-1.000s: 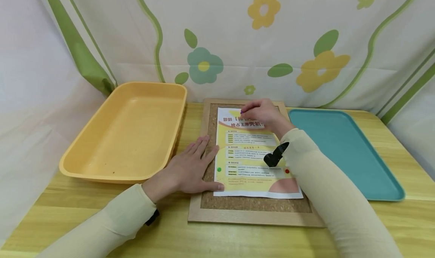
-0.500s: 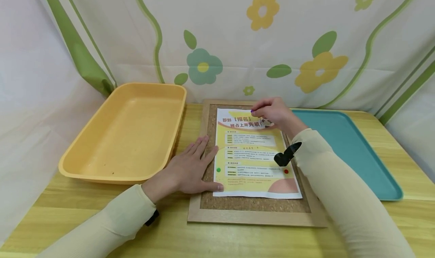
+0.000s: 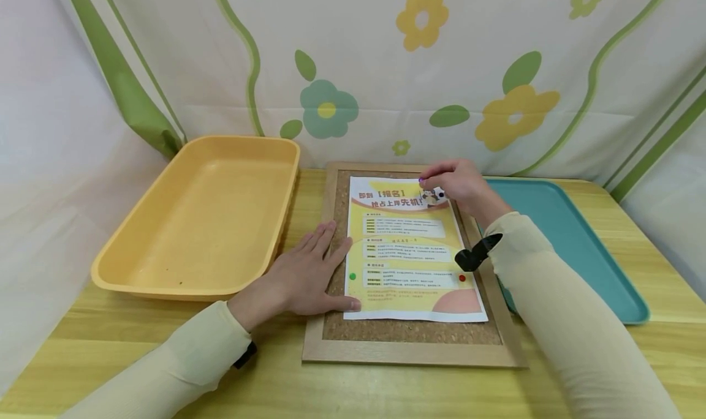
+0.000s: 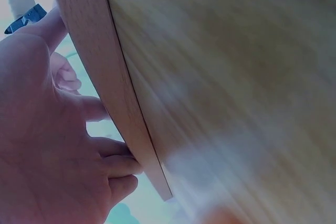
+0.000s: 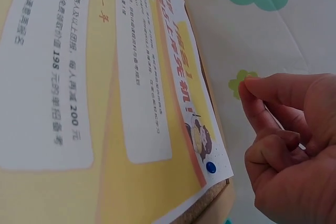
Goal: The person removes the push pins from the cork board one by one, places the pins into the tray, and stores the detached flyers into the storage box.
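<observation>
Plainly in right grip (image 3: 464, 185): purple pin (image 3: 421, 179)

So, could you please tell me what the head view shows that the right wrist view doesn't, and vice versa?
Head only: the left hand, yellow bin, green pin, red pin and a purple piece.
Right wrist only: readable figures 198 and 200, and a corner pin clearly blue.
Both: the poster, corkboard, right hand and flowered cloth.

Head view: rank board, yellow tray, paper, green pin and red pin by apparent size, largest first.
Board
Yellow tray
Paper
Green pin and red pin: they look alike, so I leave them unranked
</observation>
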The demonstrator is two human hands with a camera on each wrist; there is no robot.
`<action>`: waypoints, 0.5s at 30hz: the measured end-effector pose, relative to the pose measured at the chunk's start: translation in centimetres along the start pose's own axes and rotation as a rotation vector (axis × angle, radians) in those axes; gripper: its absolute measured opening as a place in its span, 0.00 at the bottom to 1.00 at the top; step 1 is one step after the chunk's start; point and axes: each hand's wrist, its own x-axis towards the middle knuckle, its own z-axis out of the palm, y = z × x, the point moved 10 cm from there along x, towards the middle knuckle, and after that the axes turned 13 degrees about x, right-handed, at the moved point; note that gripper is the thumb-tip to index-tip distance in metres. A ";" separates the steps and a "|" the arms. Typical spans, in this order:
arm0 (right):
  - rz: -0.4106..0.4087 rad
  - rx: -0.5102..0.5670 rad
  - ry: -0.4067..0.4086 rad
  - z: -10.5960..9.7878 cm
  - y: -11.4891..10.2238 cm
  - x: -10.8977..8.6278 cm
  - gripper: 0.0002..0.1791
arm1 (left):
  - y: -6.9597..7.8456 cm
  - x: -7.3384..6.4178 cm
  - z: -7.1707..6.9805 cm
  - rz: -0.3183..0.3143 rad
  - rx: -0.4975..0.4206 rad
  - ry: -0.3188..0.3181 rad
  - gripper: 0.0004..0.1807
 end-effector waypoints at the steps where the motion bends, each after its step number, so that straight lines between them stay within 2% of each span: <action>1: -0.006 -0.009 0.007 -0.3 0.0 0.0 0.19 | 0.0 0.0 0.0 0.000 0.002 0.001 0.62; 10: -0.032 -0.037 0.031 -2.3 0.4 -0.1 0.19 | 0.0 0.1 0.1 0.003 0.008 -0.001 0.62; 15: -0.020 -0.037 0.059 -3.4 0.6 -0.5 0.20 | 0.0 0.2 0.1 0.002 0.009 -0.003 0.62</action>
